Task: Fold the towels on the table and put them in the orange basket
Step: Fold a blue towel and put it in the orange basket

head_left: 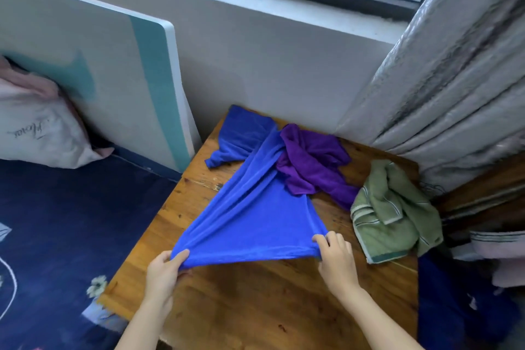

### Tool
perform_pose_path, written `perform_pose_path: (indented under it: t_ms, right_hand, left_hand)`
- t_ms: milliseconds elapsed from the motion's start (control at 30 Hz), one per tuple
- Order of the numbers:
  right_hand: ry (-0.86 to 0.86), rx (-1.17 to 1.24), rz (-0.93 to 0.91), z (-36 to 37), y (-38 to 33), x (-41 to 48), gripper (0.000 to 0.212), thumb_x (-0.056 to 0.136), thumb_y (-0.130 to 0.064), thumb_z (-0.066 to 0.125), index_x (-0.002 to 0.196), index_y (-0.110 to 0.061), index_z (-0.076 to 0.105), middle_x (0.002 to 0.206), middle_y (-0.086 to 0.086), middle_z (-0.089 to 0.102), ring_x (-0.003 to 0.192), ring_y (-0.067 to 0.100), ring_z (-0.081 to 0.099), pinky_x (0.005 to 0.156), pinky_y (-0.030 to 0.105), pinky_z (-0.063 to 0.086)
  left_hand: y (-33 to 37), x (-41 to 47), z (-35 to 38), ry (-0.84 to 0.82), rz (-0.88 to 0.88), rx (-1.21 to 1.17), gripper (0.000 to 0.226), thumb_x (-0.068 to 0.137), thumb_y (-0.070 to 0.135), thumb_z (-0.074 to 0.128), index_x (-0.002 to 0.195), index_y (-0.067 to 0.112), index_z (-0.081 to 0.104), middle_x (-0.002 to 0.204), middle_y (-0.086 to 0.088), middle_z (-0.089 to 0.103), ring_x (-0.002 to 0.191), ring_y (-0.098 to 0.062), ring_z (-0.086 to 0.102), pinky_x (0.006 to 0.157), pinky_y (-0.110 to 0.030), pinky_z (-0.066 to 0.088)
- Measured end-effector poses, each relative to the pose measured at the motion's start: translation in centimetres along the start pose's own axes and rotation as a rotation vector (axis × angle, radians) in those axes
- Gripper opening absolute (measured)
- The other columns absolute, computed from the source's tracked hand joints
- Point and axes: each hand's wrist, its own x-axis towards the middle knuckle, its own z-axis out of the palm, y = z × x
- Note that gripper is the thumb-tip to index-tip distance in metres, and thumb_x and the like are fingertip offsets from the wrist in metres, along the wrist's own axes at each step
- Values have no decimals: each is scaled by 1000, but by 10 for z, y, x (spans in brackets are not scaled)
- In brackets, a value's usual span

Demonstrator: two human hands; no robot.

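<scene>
Blue towel (255, 207) stretched toward the table's (255, 307) near edge, left hand (163, 273) and right hand (336, 257) each pinching a corner, likely to flatten it for folding.

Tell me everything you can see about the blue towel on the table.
The blue towel is a bright, soft, plush-looking cloth, not yet folded. The left hand and right hand each pinch a near corner, stretching that edge taut just above the wooden table. From there it narrows in long creases toward the table's far edge, where it lies bunched. The purple towel lies against its right side, partly overlapping it.
</scene>
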Motion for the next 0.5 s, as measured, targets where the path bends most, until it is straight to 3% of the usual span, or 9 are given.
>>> perform_pose_path:
  t_ms: [100, 267, 400, 500]
  right_hand:
    - [111, -13, -16, -12, -19, 2, 50, 30, 10, 74, 68, -14, 54, 64, 4, 50, 69, 19, 33, 60, 28, 26]
    - [248, 26, -47, -49, -70, 4, 8, 59, -6, 49, 62, -11, 55, 65, 5, 51, 67, 21, 42, 48, 30, 44]
    - [338, 269, 232, -88, -109, 11, 22, 73, -13, 41, 68, -2, 60, 72, 14, 58, 68, 34, 58, 61, 34, 44]
    - [315, 412, 409, -115, -127, 14, 10, 80, 4, 50, 79, 1, 60, 82, 19, 61, 83, 37, 57, 72, 38, 40]
  left_hand:
    - [10, -2, -25, 14, 59, -112, 15, 87, 1, 57, 73, 6, 54, 74, -11, 56, 52, -15, 58, 41, -15, 48]
    - [36, -5, -83, -20, 137, -216, 15, 87, 1, 57, 74, 7, 54, 73, -10, 54, 62, -20, 51, 42, -12, 48]
    - [74, -4, -142, -8, 233, -304, 20, 88, 3, 56, 71, 11, 52, 71, -6, 52, 59, -15, 51, 41, -11, 47]
    - [100, -8, -169, -24, 336, -298, 22, 88, 3, 57, 68, 12, 51, 68, -5, 51, 48, -7, 53, 42, -11, 47]
